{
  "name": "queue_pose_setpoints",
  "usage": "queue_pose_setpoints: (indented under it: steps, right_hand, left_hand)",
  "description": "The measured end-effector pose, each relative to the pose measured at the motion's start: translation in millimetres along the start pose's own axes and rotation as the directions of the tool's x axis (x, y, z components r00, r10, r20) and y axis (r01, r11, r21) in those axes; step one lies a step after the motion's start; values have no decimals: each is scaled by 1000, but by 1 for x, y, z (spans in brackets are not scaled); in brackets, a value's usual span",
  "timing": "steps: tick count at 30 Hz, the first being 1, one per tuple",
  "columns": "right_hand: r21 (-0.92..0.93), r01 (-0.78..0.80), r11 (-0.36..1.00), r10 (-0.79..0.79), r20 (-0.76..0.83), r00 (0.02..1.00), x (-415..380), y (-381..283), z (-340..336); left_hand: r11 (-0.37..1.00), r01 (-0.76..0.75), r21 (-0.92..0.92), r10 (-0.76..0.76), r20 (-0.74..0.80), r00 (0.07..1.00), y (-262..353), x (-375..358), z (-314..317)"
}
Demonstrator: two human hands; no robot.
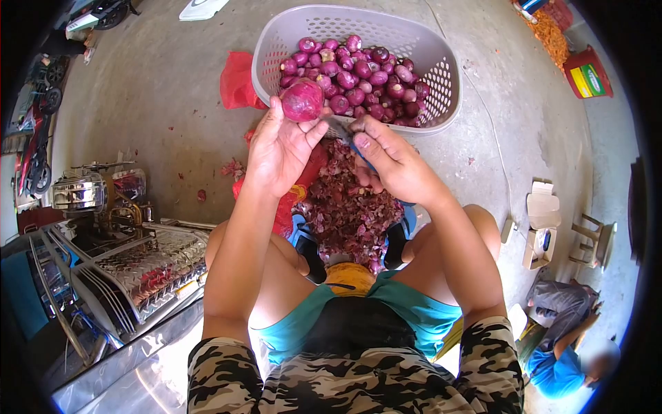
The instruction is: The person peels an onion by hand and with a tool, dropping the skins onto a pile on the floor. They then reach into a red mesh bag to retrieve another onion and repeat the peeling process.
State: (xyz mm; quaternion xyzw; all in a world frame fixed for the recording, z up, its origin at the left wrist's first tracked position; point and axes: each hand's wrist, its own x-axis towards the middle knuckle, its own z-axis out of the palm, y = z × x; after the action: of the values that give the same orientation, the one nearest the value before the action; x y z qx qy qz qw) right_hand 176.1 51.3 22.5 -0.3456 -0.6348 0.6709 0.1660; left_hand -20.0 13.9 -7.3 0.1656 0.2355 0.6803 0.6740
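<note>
In my left hand a large red onion rests at the fingertips, held up over the near side of the basket. My right hand is closed around the blue handle of a small knife. Its dark blade points toward the left hand and is partly blurred. Just beyond both hands stands a grey plastic basket with many peeled red onions in it. Below the hands, a heap of dry onion skins covers the floor between my feet.
A red mesh bag lies left of the skins, and a red piece by the basket. Metal racks stand at left. At right are cardboard boxes, a small stool, a red bucket and a seated person.
</note>
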Motion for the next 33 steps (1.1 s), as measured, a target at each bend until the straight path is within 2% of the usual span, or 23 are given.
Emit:
queue_pose_setpoints:
  steps: [1, 3, 6, 9, 13, 15, 18, 22, 25, 30, 33]
  right_hand:
    - [-62, -3, 998, 5, 22, 1000, -1, -1, -1]
    - [-183, -7, 983, 18, 62, 998, -3, -3, -3]
    - [-157, 39, 987, -42, -12, 999, -3, -5, -8]
    - [-169, 179, 969, -205, -150, 967, 1, 3, -15]
    - [-357, 296, 886, -396, -249, 884, 9, 9, -15]
    - [-499, 350, 793, -516, -243, 822, 14, 8, -12]
    - [-483, 301, 823, -451, -230, 862, 14, -1, -10]
    - [-498, 297, 815, -454, -228, 862, 19, 3, -8]
    - [-541, 275, 795, -445, -212, 870, 21, 6, -8]
    - [-662, 387, 642, -584, -94, 807, 20, 2, -8]
    - [-762, 394, 514, -594, 15, 804, 18, -2, -4]
  left_hand:
    - [1000, 14, 0, -14, 32, 999, 1, 0, 0]
    - [998, -15, 63, 16, -6, 1000, 1, -1, 2]
    - [990, -41, 132, 44, -22, 999, 2, -2, 4]
    - [980, -36, 198, 35, 6, 999, 3, -4, 4]
    - [973, 14, 229, -32, 79, 996, -2, -5, 5]
    - [969, 14, 245, -29, 58, 998, -6, -5, 9]
    - [969, 25, 247, -36, 37, 999, -11, -5, 11]
    - [974, 28, 224, -41, 50, 998, -16, -4, 10]
    - [957, 9, 291, -25, 52, 998, -17, -5, 12]
    - [976, -23, 218, 15, 37, 999, -18, -5, 11]
    - [975, -47, 215, 47, 6, 999, -17, -4, 15]
